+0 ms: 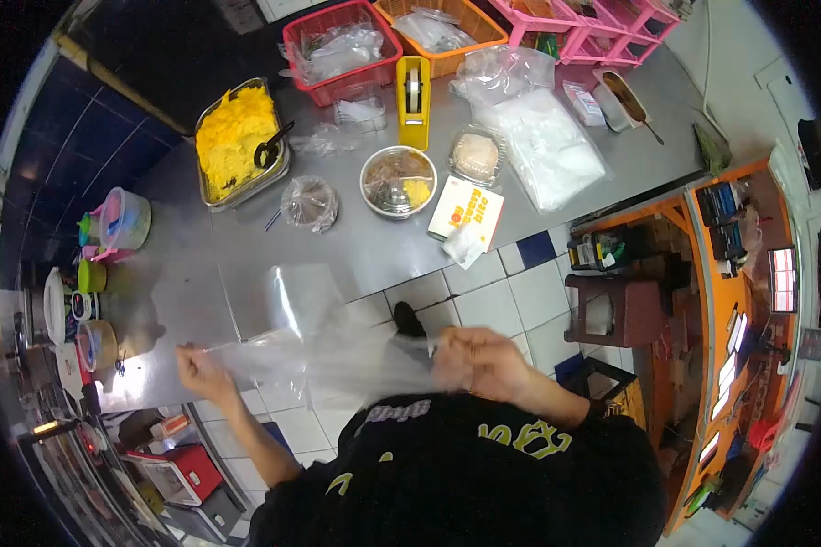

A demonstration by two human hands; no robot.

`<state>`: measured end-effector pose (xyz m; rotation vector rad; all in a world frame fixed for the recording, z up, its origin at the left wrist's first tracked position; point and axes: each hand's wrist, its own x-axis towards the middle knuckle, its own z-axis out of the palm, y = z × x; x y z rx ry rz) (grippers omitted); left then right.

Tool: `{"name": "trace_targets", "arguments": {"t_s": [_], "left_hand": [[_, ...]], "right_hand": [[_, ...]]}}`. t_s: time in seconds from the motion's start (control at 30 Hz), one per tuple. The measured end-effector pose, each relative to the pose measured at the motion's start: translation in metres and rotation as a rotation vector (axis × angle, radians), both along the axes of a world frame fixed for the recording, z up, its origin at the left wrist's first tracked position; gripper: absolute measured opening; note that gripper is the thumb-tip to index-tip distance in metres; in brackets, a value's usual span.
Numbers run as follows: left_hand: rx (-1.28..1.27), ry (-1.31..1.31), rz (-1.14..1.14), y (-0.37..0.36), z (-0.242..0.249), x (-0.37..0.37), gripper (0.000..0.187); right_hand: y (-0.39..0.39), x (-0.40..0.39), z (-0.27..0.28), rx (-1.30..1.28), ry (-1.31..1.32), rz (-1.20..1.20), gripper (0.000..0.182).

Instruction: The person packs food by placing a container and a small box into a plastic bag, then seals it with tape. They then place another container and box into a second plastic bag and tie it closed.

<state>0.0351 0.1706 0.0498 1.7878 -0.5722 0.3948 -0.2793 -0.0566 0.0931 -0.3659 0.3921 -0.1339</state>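
A clear plastic bag (292,365) is stretched out between my hands, in front of my body. My left hand (202,372) pinches one end of it near the table's front edge. At the other end, my right hand (472,360) is closed on the plastic, slightly blurred. Beyond the bag, a round bowl of food with a clear lid (399,182) stands on the steel table (356,264). Beside that bowl are a clear box with a pale round item (477,155), a printed card (465,217) and a small tied bag with dark contents (309,203).
A glass tray of yellow food (237,146) with a black-handled utensil sits at the back left. Behind the bowl are a yellow tape dispenser (413,105), a red basket (342,87) and an orange basket (470,56). A stack of plastic bags (547,150) lies to the right.
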Motion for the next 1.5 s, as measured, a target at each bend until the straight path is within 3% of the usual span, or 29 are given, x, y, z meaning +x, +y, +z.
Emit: {"name": "trace_targets", "arguments": {"t_s": [0.03,0.1,0.17,0.23,0.3,0.37,0.4,0.43,0.5,0.53,0.6,0.67,0.7,0.73,0.8,0.83,0.87,0.93,1.0,1.03,1.1,1.17,1.2,1.27,1.3,1.33,1.4,1.47,1.5], "left_hand": [[0.007,0.002,0.012,0.016,-0.001,-0.007,0.015],[0.383,0.618,-0.129,0.043,0.007,-0.025,0.021],[0.641,0.529,-0.574,0.026,0.031,-0.07,0.059],[0.692,0.232,-0.715,0.0,0.036,-0.099,0.091],[0.487,0.132,-0.818,-0.056,0.044,-0.162,0.078],[0.573,-0.023,-1.239,-0.097,0.019,-0.208,0.056],[0.77,0.032,-1.212,-0.109,0.002,-0.224,0.043],[0.962,0.084,-1.176,-0.119,-0.016,-0.234,0.03],[0.387,-0.25,-0.94,-0.138,-0.042,-0.236,0.008],[0.379,-0.254,-0.931,-0.144,-0.028,-0.242,0.008],[0.206,-0.466,-0.686,-0.152,0.029,-0.259,0.007],[-0.271,-0.72,-0.587,-0.13,0.063,-0.283,0.009],[-0.166,-0.668,-0.651,-0.122,0.043,-0.299,0.005],[-0.057,-0.617,-0.707,-0.114,0.023,-0.315,0.007],[0.753,-0.229,-0.951,-0.098,-0.116,-0.337,0.019],[1.131,-0.015,-1.071,-0.068,-0.191,-0.348,0.026],[0.985,-0.066,-0.979,-0.078,-0.181,-0.344,0.026],[0.695,-0.176,-0.79,-0.097,-0.159,-0.334,0.028],[0.097,-0.135,-0.783,-0.112,0.022,-0.314,0.024],[0.068,-0.139,-0.815,-0.108,0.017,-0.317,0.021],[0.011,-0.147,-0.88,-0.1,0.007,-0.324,0.017],[0.754,-0.05,-0.985,-0.059,-0.162,-0.319,0.022],[0.938,0.089,-1.025,-0.034,-0.169,-0.313,0.02],[1.141,0.22,-1.045,-0.002,-0.17,-0.287,0.019],[0.708,0.872,-1.257,0.012,-0.167,-0.274,0.018],[0.169,1.482,-1.332,0.017,-0.156,-0.261,0.019],[-0.215,1.698,-1.229,0.004,-0.114,-0.223,0.02],[-0.891,1.575,-0.904,-0.018,-0.092,-0.201,0.025],[-1.056,1.47,-0.817,-0.026,-0.091,-0.176,0.025]], "right_hand": [[0.007,-0.002,-0.001,0.017,0.039,-0.012,0.008],[0.005,-0.013,-0.02,-0.249,0.023,-0.027,0.008],[-0.008,-0.019,-0.026,-0.897,0.026,-0.022,0.019],[0.008,-0.03,-0.025,-1.015,0.094,-0.012,0.019],[0.026,-0.045,-0.019,-1.156,0.192,0.118,0.025],[0.029,-0.067,-0.022,-1.37,0.174,0.045,0.03],[0.026,-0.081,-0.027,-1.588,0.152,-0.04,0.034],[0.015,-0.105,-0.04,-1.862,0.565,0.088,0.037],[-0.018,-0.158,-0.078,-2.095,1.377,0.281,0.048],[-0.039,-0.19,-0.092,-2.305,1.545,0.276,0.039],[-0.063,-0.228,-0.045,-2.443,1.398,-0.133,0.039],[-0.048,-0.252,0.002,-2.259,1.128,-0.738,0.037],[-0.039,-0.269,-0.008,-2.132,1.119,-0.861,0.036],[-0.035,-0.291,-0.057,-1.992,1.298,-0.722,0.034],[-0.016,-0.338,-0.192,-1.683,1.819,0.238,0.032],[0.003,-0.351,-0.23,-1.607,1.835,0.503,0.031],[0.014,-0.352,-0.238,-1.617,1.841,0.399,0.03],[0.005,-0.339,-0.183,-1.767,1.767,-0.24,0.028],[-0.007,-0.318,-0.071,-1.923,1.374,-0.92,0.027],[-0.006,-0.309,-0.044,-1.958,1.202,-1.091,0.026],[-0.004,-0.316,-0.115,-1.905,1.502,-0.678,0.025],[0.018,-0.329,-0.228,-1.643,1.711,0.448,0.024],[0.035,-0.328,-0.246,-1.467,1.516,0.564,0.024],[0.054,-0.306,-0.228,-0.61,0.841,0.129,0.024],[0.061,-0.298,-0.213,-0.266,0.566,0.006,0.024],[0.061,-0.289,-0.203,-0.258,0.265,-0.084,0.025],[0.048,-0.235,-0.155,0.358,-0.064,-0.375,0.027],[0.038,-0.179,-0.127,0.651,-0.691,-0.304,0.028],[0.039,-0.152,-0.103,0.656,-0.683,-0.309,0.028]]}}
